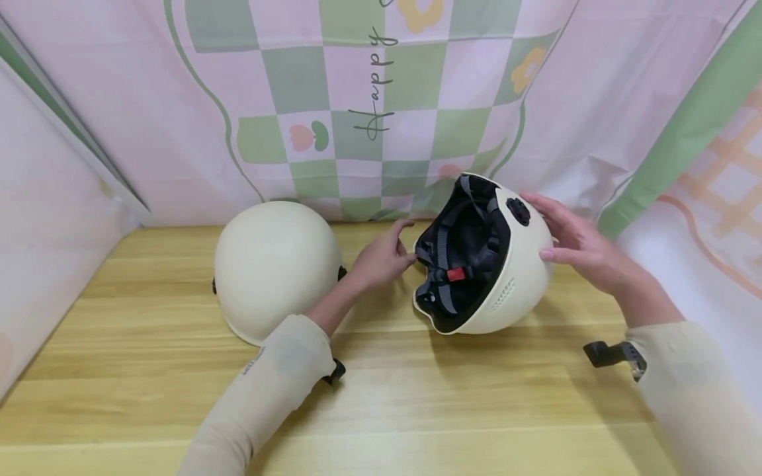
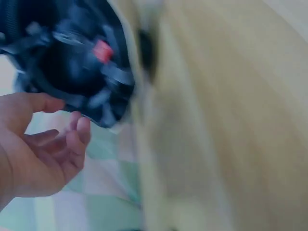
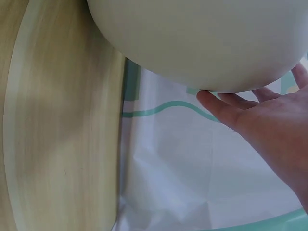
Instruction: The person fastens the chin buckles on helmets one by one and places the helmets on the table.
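A cream helmet [image 1: 524,284] is tipped on its side at the right, its black padded inside facing left. Grey straps and a red buckle [image 1: 455,274] show within, and a black dial [image 1: 518,211] sits on its shell. My right hand [image 1: 586,248] holds the rounded outside, thumb and fingers spread over the shell. At the rim on the opposite side is my left hand [image 1: 383,258]; its thumb lies at the edge while the other fingers curve loosely, apart from the helmet. Whether that thumb touches is unclear. A second cream helmet [image 1: 276,264] stands dome up at the left.
Both helmets are over a wooden table [image 1: 381,410]. A pink and green checked curtain [image 1: 351,79] hangs along the table's back edge, with more cloth at the sides. The left forearm passes close to the second helmet.
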The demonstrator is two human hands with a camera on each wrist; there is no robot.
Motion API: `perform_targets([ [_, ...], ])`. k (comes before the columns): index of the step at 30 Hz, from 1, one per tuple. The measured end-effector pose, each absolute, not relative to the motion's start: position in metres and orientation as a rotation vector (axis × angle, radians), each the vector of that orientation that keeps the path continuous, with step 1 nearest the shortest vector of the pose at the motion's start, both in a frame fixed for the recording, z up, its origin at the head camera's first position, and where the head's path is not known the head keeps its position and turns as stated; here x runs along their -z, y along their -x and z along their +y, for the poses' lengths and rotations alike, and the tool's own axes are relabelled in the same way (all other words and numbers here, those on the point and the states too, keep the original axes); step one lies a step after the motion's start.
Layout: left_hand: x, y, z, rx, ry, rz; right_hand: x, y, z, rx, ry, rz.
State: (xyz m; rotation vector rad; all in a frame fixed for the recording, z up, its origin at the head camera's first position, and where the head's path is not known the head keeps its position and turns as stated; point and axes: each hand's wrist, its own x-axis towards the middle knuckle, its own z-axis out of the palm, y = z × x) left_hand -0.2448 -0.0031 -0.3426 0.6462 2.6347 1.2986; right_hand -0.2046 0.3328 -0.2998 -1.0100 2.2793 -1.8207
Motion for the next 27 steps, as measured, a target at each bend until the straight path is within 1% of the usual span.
perform_targets([
  [3, 0.323, 0.237, 0.004, -1.510, -0.784, 2.570, 0.300, 0.204, 0.332, 1.825, 1.011, 2.284],
  [8, 0.296, 0.220, 0.023, -1.834, -0.954, 2.231, 0.300, 0.203, 0.331, 1.816, 1.008, 2.285],
  [12, 0.283, 0.212, 0.039, -1.972, -0.948, 1.975, 0.300, 0.202, 0.330, 1.807, 0.997, 2.293],
  [16, 0.277, 0.208, 0.052, -1.991, -0.904, 1.837, 0.301, 0.201, 0.328, 1.802, 0.992, 2.277],
  [27, 0.273, 0.202, 0.066, -2.105, -0.858, 1.783, 0.303, 0.200, 0.324, 1.817, 1.009, 2.266],
])
